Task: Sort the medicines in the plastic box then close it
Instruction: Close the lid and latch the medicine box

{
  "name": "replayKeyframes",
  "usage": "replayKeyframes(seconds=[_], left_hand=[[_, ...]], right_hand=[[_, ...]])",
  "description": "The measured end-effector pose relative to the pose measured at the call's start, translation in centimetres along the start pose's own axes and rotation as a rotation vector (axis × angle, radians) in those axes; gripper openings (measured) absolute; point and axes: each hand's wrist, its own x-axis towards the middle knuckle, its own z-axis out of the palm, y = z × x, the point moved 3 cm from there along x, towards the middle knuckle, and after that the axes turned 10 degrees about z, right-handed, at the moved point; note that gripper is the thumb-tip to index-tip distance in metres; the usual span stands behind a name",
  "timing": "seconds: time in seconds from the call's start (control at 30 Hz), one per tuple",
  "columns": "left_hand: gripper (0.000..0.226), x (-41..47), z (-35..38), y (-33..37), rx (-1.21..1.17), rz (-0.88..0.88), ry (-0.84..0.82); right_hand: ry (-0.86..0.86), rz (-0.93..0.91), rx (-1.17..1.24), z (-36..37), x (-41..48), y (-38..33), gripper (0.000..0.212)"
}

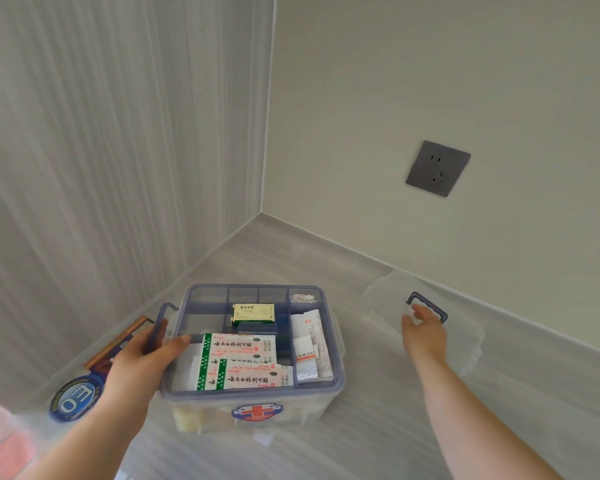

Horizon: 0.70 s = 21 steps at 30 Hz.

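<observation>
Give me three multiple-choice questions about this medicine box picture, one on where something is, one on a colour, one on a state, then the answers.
1. Where does the clear lid lie?
A. To the right of the plastic box
B. On top of it
C. Leaning on the left wall

2. What colour is the cross on the front of the box?
A. Green
B. Red
C. Black

3. What state is the box in?
A. Closed and latched
B. Tipped on its side
C. Open, divider tray showing

Answers:
1 A, the lid rests on the counter to the right, with the right hand at its blue handle.
2 B, the cross is red on a blue and white badge.
3 C, the plaster packets and a yellow carton lie uncovered in the tray while the left hand grips the box's left side.
</observation>
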Motion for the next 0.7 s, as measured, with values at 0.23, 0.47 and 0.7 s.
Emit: replayKeyframes(seconds=[0.23,0.47,0.7], left_hand=[[0.037,0.4,0.4,-0.5,-0.064,0.021,0.059],[0.037,0.7,0.5,-0.7,-0.092,0.018,0.07],[0.041,0.8,0.1,-1.1,-0.137,0.005,-0.005]], right_hand=[[0.079,-0.016,-0.584,-1.8,6.6,-0.6,0.048],[-0.005,0.056,-0.663,-0.5,8.4,-0.3,0.036],[0.189,-0.189,-0.196,-3.4,5.7,-3.9,0.027]])
